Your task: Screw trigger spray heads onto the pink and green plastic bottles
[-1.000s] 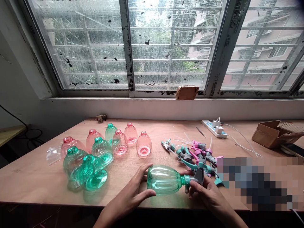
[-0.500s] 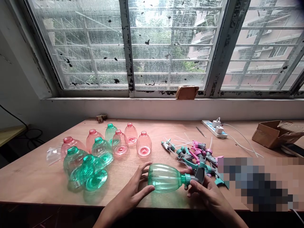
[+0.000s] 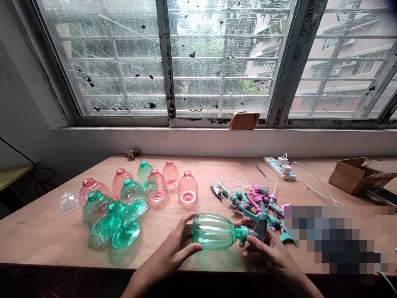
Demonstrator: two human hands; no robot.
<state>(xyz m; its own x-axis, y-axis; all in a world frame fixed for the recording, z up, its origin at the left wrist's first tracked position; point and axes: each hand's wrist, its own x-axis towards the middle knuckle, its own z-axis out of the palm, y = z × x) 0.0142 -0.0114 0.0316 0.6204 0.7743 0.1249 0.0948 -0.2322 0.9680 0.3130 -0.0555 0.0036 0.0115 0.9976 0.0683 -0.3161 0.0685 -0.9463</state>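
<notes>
Two hands hold one green bottle lying sideways at the table's near side, its long axis running left to right between them. The left hand cups the base with thumb and fingers; the right hand, nearer the neck, is closed around the spray head, its far fingers partly hidden. Whether the bottle touches the wooden table is hard to tell. Loose spray heads lie tangled just beyond the right hand; red bottles stand farther left. A pixelated patch masks the near right.
</notes>
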